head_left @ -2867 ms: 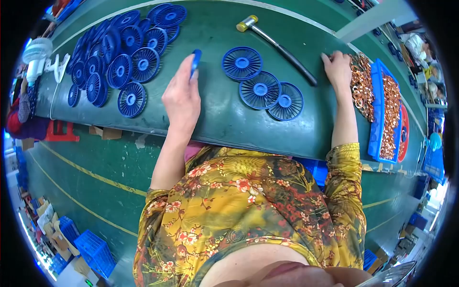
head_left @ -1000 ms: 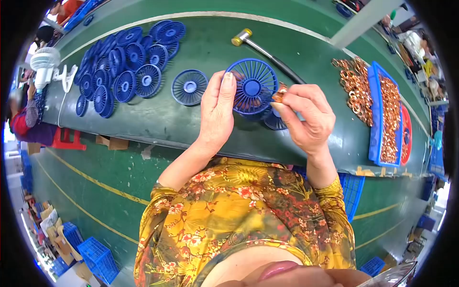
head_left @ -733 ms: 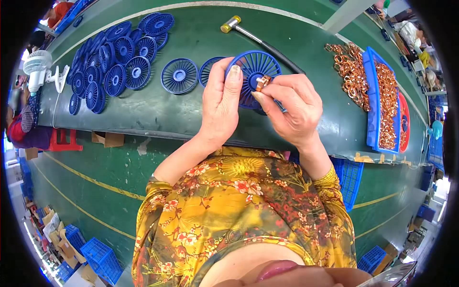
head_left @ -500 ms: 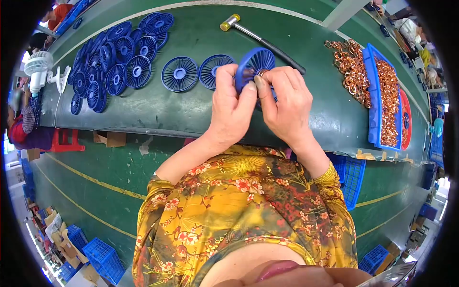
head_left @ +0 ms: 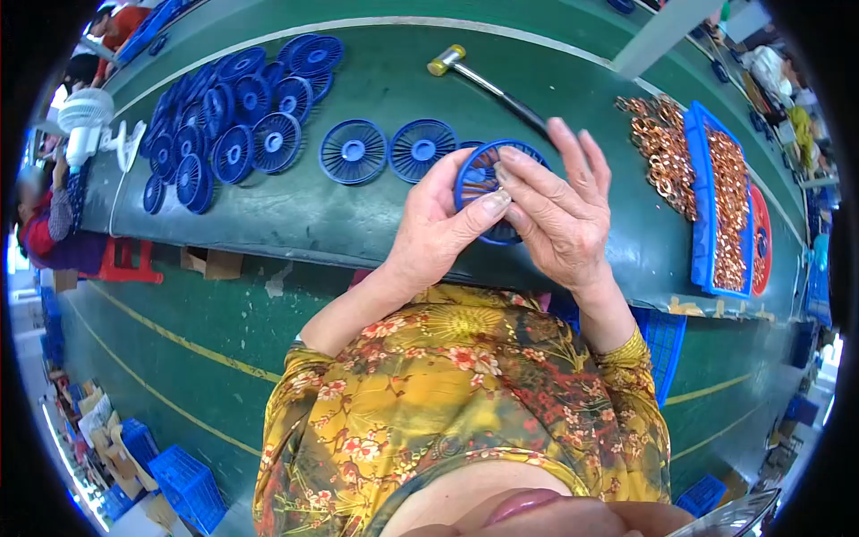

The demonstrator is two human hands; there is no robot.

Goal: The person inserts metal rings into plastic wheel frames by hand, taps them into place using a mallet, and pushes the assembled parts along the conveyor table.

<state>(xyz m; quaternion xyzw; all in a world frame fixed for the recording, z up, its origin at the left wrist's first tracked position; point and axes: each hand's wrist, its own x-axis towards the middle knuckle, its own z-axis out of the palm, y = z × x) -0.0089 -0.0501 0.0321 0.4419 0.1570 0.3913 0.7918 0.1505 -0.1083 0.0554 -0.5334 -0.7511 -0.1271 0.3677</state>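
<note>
A blue plastic spoked wheel [head_left: 503,234] is tilted up in front of me. My left hand [head_left: 438,219] grips its left side, fingers behind and thumb across the front near the hub. At the right side of the same wheel, my right hand [head_left: 564,206] has its thumb and a finger pressed in near the hub, other fingers raised. Whether a small part sits between those fingertips is hidden. Flat on the bench, two similar wheels [head_left: 354,151] lie left of my hands, with part of another behind the held one. A hammer [head_left: 488,85] with yellow faces lies beyond.
Many blue wheels [head_left: 234,154] are heaped at the left of the green bench [head_left: 295,210]. At right, copper-coloured rings [head_left: 662,148] lie loose beside a blue tray [head_left: 701,201] full of them, with a red container [head_left: 761,237] behind. A white fan [head_left: 85,121] stands at far left, near another person.
The held wheel has turned from nearly edge-on to facing me more and sits lower. Some of my right fingers have lifted and spread. The whole view has shifted slightly.
</note>
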